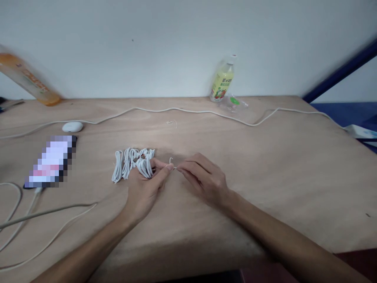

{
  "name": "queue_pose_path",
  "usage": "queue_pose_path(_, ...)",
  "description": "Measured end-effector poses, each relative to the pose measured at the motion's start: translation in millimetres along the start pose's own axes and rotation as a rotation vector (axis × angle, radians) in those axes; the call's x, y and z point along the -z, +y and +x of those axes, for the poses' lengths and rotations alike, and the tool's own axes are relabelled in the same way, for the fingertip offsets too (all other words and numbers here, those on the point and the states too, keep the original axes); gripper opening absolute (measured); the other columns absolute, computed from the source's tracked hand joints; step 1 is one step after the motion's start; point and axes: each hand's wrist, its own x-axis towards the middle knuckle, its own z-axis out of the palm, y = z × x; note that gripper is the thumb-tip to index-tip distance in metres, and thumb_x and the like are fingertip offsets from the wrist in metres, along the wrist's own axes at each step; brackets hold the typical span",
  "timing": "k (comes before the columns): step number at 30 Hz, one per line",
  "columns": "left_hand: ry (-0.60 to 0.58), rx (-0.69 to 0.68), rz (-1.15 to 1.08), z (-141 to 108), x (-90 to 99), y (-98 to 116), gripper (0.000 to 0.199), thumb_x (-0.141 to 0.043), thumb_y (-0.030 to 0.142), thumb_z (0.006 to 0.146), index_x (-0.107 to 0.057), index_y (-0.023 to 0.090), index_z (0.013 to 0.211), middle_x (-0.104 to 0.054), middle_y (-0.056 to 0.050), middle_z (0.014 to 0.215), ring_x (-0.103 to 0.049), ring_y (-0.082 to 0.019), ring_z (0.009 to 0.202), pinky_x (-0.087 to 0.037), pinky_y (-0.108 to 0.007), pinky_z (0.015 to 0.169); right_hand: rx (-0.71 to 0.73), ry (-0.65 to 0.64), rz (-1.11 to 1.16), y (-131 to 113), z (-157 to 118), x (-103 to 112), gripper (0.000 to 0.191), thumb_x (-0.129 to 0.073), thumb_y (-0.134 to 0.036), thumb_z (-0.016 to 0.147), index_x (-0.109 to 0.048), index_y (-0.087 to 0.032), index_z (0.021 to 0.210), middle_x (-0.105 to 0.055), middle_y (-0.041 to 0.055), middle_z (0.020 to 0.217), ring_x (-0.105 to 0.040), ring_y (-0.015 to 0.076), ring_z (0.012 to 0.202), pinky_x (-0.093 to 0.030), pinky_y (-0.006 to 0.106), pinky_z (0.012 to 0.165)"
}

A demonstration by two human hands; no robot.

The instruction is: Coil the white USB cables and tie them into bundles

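Thumb and fingers of my left hand (144, 192) pinch a thin white twist tie (171, 160), whose bent end sticks up above the thumb. A coiled white cable (145, 168) rests in the crook of the same hand; how firmly it is gripped is hidden. From the right, the fingertips of my right hand (206, 179) close on the other end of the tie, a short gap from the left thumb. Several more bundled white cables (127, 161) lie on the table side by side, just behind and left of my left hand.
A long white cord (188, 111) crosses the wooden table (288, 177). Small white ties (172, 123) lie mid-table. A phone (53, 163), a white earbud case (72, 126) and loose cables are at left. Bottles, one orange (32, 84), one yellow-green (223, 80), lean on the wall.
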Motion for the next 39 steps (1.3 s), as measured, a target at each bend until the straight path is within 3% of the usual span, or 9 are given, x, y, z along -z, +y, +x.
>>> queue_pose_path(6, -0.011, 0.052, -0.022, 2, 1.7, 6, 0.022, -0.081, 0.041, 0.081, -0.076, 0.021, 0.073, -0.037, 0.010, 0.047, -0.027, -0.009, 0.045, -0.022, -0.026, 0.045, 0.017, 0.014, -0.012, 2, 1, 1, 0.017, -0.059, -0.013, 0.112, -0.074, -0.022, 0.115, -0.078, 0.0063, 0.098, -0.074, 0.0186, 0.089, -0.063, 0.030, 0.077)
queue_pose_path(11, 0.066, -0.062, 0.112, 3, 2.6, 13, 0.017, -0.082, 0.038, 0.079, -0.081, 0.022, 0.073, -0.047, 0.006, 0.055, -0.042, -0.011, 0.055, -0.035, -0.027, 0.057, 0.058, 0.001, -0.064, 6, -1, 2, 0.017, -0.062, -0.011, 0.110, -0.075, -0.021, 0.112, -0.079, 0.0062, 0.098, -0.074, 0.0181, 0.089, -0.063, 0.029, 0.076)
queue_pose_path(17, 0.081, -0.041, 0.077, 5, 3.5, 12, 0.017, -0.081, 0.039, 0.083, -0.082, 0.024, 0.075, -0.045, 0.008, 0.049, -0.048, -0.014, 0.057, -0.046, -0.030, 0.067, 0.065, -0.010, -0.051, 4, 0, 1, 0.011, -0.064, -0.012, 0.109, -0.073, -0.019, 0.111, -0.080, 0.0083, 0.097, -0.075, 0.0195, 0.088, -0.064, 0.031, 0.076)
queue_pose_path(21, 0.056, -0.076, 0.090, 5, 1.5, 10, 0.018, -0.081, 0.038, 0.083, -0.084, 0.023, 0.075, -0.069, 0.002, 0.064, -0.059, -0.015, 0.065, -0.048, -0.029, 0.068, -0.037, -0.007, 0.055, -2, 0, -3, 0.006, -0.065, -0.016, 0.109, -0.071, -0.019, 0.109, -0.079, 0.0080, 0.096, -0.074, 0.0185, 0.085, -0.064, 0.030, 0.073)
queue_pose_path(24, 0.056, -0.109, 0.088, 3, -0.2, 10, 0.017, -0.082, 0.037, 0.083, -0.086, 0.022, 0.079, -0.078, -0.001, 0.073, -0.067, -0.018, 0.073, -0.053, -0.030, 0.074, -0.134, -0.013, 0.144, -7, -1, -5, 0.011, -0.065, -0.014, 0.109, -0.072, -0.019, 0.103, -0.078, 0.0057, 0.091, -0.071, 0.0156, 0.078, -0.059, 0.026, 0.063)
queue_pose_path(32, -0.010, -0.149, 0.118, 1, 2.1, 15, 0.021, -0.076, 0.037, 0.089, -0.083, 0.022, 0.077, -0.077, -0.001, 0.072, -0.064, -0.018, 0.070, -0.051, -0.031, 0.072, -0.637, 0.048, 0.529, -15, 2, -7, 0.011, -0.074, -0.022, 0.099, -0.083, -0.023, 0.095, -0.077, 0.0009, 0.083, -0.065, 0.0118, 0.067, -0.049, 0.021, 0.051)
queue_pose_path(35, -0.039, -0.149, 0.093, 1, 2.9, 16, 0.021, -0.074, 0.037, 0.091, -0.083, 0.023, 0.078, -0.076, 0.000, 0.071, -0.064, -0.017, 0.070, -0.051, -0.032, 0.073, -0.814, -0.006, 0.744, -13, 5, -6, 0.012, -0.079, -0.032, 0.095, -0.086, -0.023, 0.090, -0.077, 0.0000, 0.077, -0.059, 0.0104, 0.057, -0.043, 0.021, 0.044)
queue_pose_path(37, -0.037, -0.147, 0.079, 1, 2.8, 15, 0.021, -0.075, 0.038, 0.090, -0.084, 0.023, 0.079, -0.078, -0.001, 0.074, -0.067, -0.018, 0.073, -0.053, -0.033, 0.077, -0.864, -0.034, 0.812, -11, 6, -5, 0.016, -0.080, -0.036, 0.093, -0.086, -0.023, 0.086, -0.074, -0.0013, 0.071, -0.052, 0.0089, 0.050, -0.038, 0.021, 0.041)
queue_pose_path(39, -0.001, -0.133, 0.079, 2, 2.4, 13, 0.018, -0.078, 0.038, 0.088, -0.084, 0.023, 0.080, -0.081, -0.002, 0.079, -0.070, -0.020, 0.077, -0.054, -0.033, 0.078, -0.839, -0.029, 0.779, -10, 7, -3, 0.016, -0.081, -0.033, 0.092, -0.085, -0.023, 0.081, -0.074, -0.0012, 0.069, -0.054, 0.0097, 0.053, -0.042, 0.022, 0.046)
